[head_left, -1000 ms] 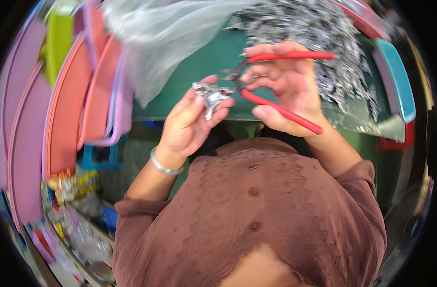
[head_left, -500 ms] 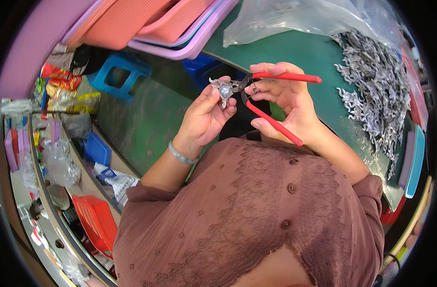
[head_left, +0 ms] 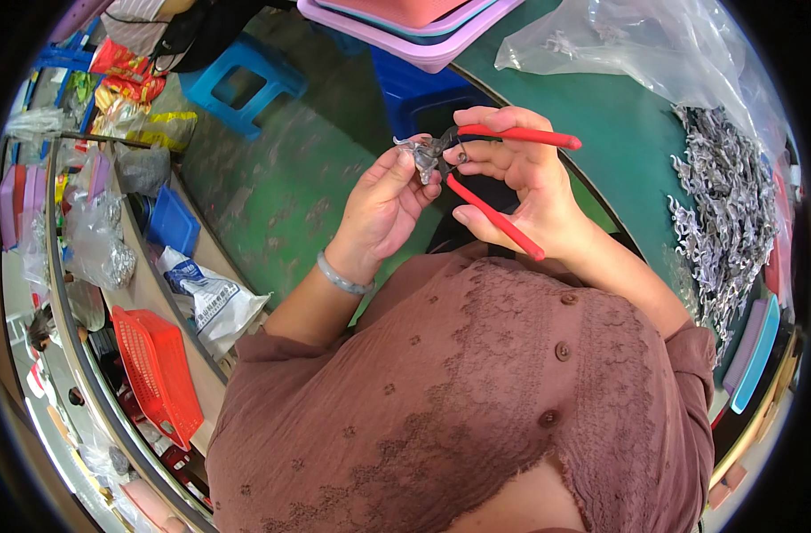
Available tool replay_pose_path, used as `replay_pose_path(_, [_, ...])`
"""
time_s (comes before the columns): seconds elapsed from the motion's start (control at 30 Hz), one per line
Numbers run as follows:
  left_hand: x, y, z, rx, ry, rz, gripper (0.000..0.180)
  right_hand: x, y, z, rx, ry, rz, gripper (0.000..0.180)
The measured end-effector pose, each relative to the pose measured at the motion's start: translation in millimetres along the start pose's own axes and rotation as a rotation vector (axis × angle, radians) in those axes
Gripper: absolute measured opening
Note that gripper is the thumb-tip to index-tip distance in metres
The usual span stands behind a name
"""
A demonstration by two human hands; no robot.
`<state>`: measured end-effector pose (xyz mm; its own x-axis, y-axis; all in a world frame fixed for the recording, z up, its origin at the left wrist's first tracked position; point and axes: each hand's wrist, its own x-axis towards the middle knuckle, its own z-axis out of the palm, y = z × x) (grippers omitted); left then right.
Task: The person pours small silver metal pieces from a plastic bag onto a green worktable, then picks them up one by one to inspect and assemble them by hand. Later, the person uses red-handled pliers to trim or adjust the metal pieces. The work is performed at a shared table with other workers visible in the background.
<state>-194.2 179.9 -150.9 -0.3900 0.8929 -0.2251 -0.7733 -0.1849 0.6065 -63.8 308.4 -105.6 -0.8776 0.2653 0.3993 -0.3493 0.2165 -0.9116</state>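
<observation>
My left hand [head_left: 389,197] pinches a small silvery cast metal piece [head_left: 425,162] with curled points between thumb and fingers. In my right hand [head_left: 532,182] is a pair of cutting pliers with red handles [head_left: 503,226], their handles spread apart. The dark jaws [head_left: 446,142] of the pliers meet the right side of the metal piece; whether they close on part of it is too small to tell. To the right, a heap of similar grey metal pieces [head_left: 725,213] lies on the green tabletop [head_left: 592,115].
A clear plastic bag [head_left: 636,44] lies behind the heap. Stacked plastic trays [head_left: 423,49] stand at the far edge. Blue stools [head_left: 241,84] are on the floor to the left. Nearer left are a red basket [head_left: 157,373] and a white sack [head_left: 212,302] on shelving.
The whole view has shifted, with the trays moving up and the heap moving right. The metal piece has turned in my left fingers, and the pliers' jaws have come against it.
</observation>
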Motion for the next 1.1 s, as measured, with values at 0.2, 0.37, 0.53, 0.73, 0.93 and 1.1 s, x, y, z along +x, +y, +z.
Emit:
replay_pose_path(0.2, [-4, 2, -10, 0.053, 0.040, 0.045, 0.028, 4, 2, 8, -0.053, -0.038, 0.011, 0.069])
replay_pose_path(0.37, [-5, 7, -11, 0.020, 0.034, 0.062, 0.029, 6, 10, 16, 0.015, 0.027, -0.069, 0.068])
replay_pose_path(0.53, [-4, 8, -14, 0.005, 0.053, 0.065, 0.028, 9, 15, 21, 0.031, 0.100, -0.108, 0.068])
replay_pose_path(0.73, [-9, 9, -12, 0.025, 0.113, 0.110, 0.026, 13, 10, 23, -0.088, -0.007, -0.013, 0.067])
replay_pose_path(0.93, [-13, 9, -20, 0.046, 0.123, 0.120, 0.026, 11, 17, 32, -0.007, -0.032, -0.071, 0.067])
replay_pose_path(1.1, [-15, 9, -22, 0.044, 0.143, 0.130, 0.026, 12, 19, 36, 0.020, -0.026, -0.051, 0.067])
